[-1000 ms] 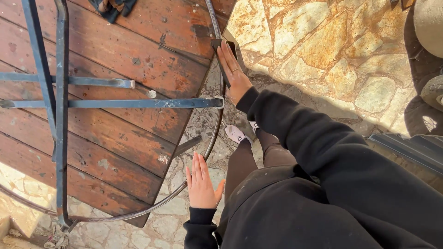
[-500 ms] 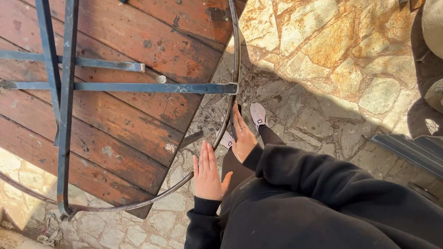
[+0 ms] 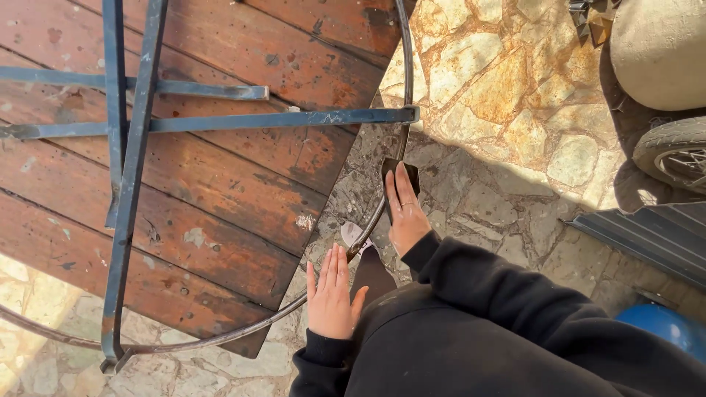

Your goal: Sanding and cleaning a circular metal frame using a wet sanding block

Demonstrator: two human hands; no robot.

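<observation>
The right hand [image 3: 405, 213] lies flat, fingers straight and together, pressing a small dark rectangular sanding pad [image 3: 401, 175] against the curved metal rim [image 3: 404, 55] of a round wooden worktop [image 3: 220, 184] turned upside down on the ground. The pad sits under the fingertips, right at the rim, just below where a blue-grey flat metal crossbar [image 3: 279, 119] meets the ring. A thin ring shows on one finger. The left hand [image 3: 331, 294] is open and holds nothing, fingers stretched and close together, palm down beside the lower stretch of the rim; whether it touches the metal cannot be told. Both arms wear black sleeves [image 3: 515, 294]. The worktop's reddish-brown planks are worn and stained, and more blue-grey bars [image 3: 136, 147] cross them. A white shoe tip [image 3: 353, 235] peeks out between the hands on the irregular stone paving [image 3: 500, 110]. At the right edge stand a tyre [image 3: 676, 154] and a blue rounded object [image 3: 665, 327].
</observation>
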